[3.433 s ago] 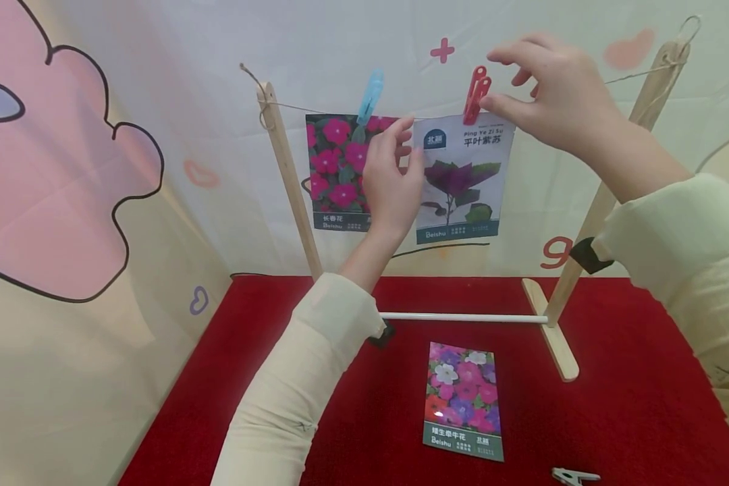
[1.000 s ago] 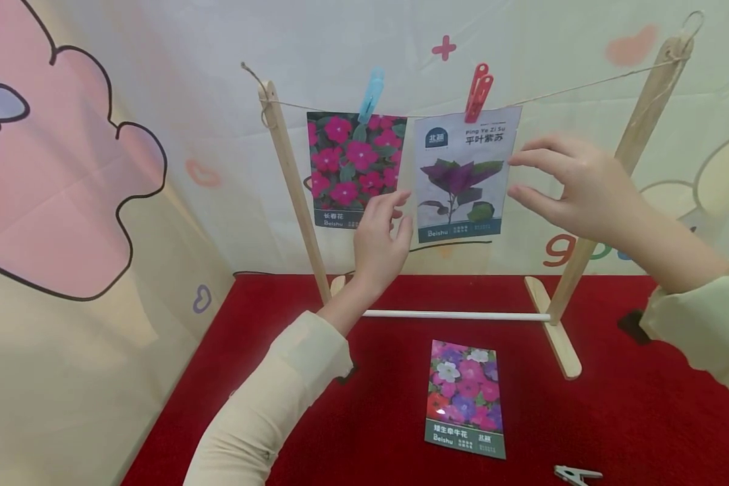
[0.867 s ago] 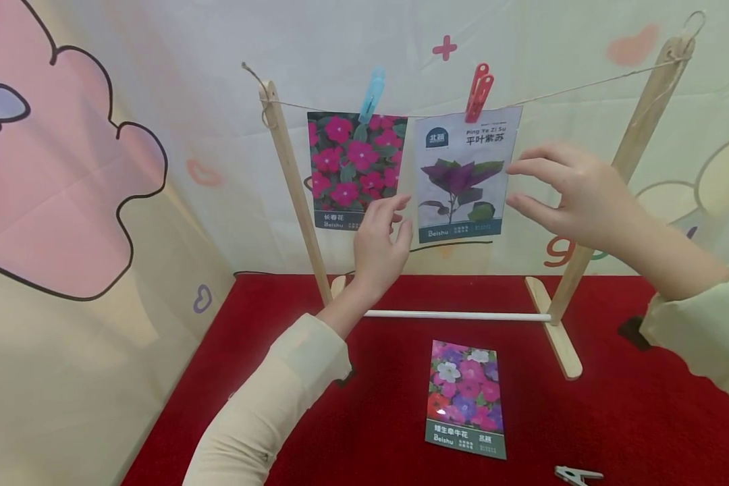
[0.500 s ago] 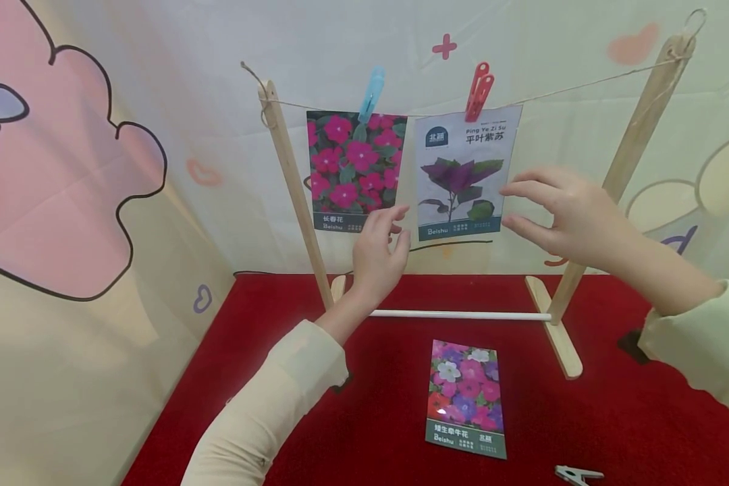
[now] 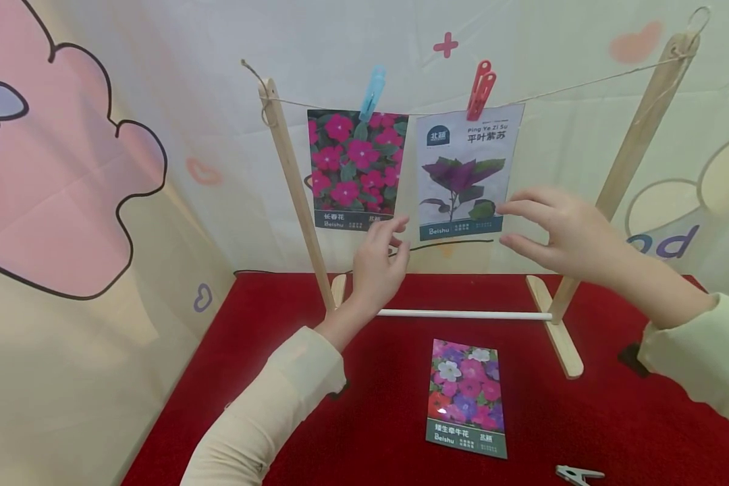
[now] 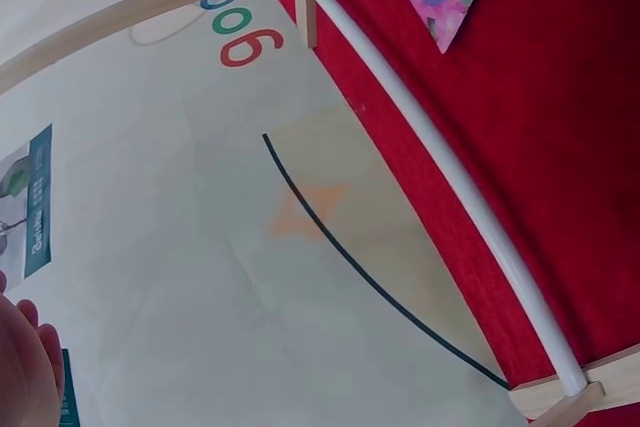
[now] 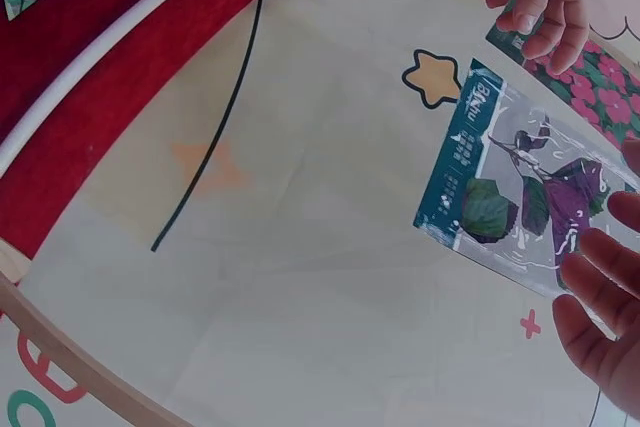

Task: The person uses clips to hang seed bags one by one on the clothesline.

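The right hand has dropped from the red clip (left hand also lower).

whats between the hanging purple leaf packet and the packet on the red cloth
In the head view, the white rod crosses the gap, red cloth on both sides, then backdrop up to the purple leaf packet.

One packet is pink-flowered; its clip blue.
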Available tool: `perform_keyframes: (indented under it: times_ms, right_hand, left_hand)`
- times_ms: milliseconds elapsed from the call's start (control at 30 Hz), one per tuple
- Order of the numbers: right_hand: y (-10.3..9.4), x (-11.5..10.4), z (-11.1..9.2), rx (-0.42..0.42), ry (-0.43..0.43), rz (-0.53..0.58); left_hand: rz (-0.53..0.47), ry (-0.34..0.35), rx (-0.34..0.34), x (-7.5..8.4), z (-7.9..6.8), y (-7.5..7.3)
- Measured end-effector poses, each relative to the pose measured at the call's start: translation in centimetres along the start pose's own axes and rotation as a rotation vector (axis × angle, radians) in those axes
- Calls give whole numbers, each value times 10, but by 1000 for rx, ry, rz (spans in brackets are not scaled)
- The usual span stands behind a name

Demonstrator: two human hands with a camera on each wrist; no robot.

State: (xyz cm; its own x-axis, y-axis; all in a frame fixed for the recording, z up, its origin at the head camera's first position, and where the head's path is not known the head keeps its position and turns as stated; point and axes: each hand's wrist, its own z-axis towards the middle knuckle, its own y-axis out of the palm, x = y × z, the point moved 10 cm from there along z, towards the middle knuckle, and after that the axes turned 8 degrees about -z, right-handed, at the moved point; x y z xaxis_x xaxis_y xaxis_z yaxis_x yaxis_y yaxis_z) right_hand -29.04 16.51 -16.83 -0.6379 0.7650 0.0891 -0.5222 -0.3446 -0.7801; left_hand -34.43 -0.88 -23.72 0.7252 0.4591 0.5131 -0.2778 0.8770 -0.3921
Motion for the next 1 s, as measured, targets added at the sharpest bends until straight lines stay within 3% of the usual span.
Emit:
perform_keyframes:
  times_ms: [667,1000]
  right_hand:
    - [20,-11,-20,-99,17,40]
    - [32,-12,-30,-177,62,56]
  left_hand:
    - [-36,-10,-69,-13,-21,11]
    - [26,-63,-115,-20,-30,16]
